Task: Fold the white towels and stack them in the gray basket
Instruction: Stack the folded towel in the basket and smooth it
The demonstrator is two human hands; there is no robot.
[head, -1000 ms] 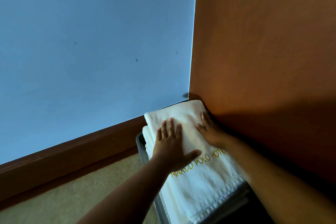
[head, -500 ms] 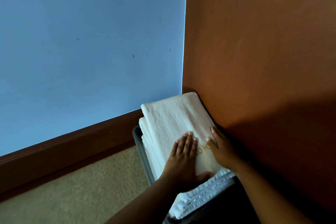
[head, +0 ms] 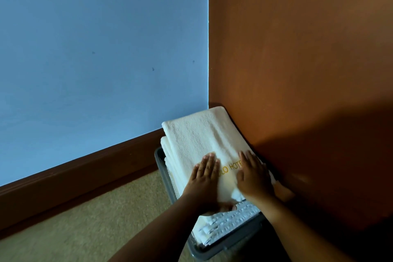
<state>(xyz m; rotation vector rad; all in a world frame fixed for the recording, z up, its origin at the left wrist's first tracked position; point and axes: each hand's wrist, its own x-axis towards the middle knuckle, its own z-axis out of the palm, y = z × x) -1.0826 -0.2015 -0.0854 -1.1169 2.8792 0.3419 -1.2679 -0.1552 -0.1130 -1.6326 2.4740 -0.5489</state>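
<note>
My left grip [head: 205,178] and right grip [head: 253,176] lie flat side by side, fingers straight, clamped on nothing, palms down on the near half of the top towel [head: 200,134]. Gold lettering on this folded white towel shows between them. It rests on a stack of folded towels [head: 225,221] in the gray basket [head: 167,176]. The pile rises above the basket's rim. The basket stands on tan carpet [head: 85,229], tucked into a corner where a blue wall [head: 95,49] meets an orange wall [head: 297,49].

I judge this step to be settling the towel onto the pile. To do it well, I would press evenly through both palms and smooth from the middle outward to flatten wrinkles. The layers beneath peek out along the left side, so I would slide the top towel until its edges line up. Leaning only on the near end could tilt a pile this tall.
</note>
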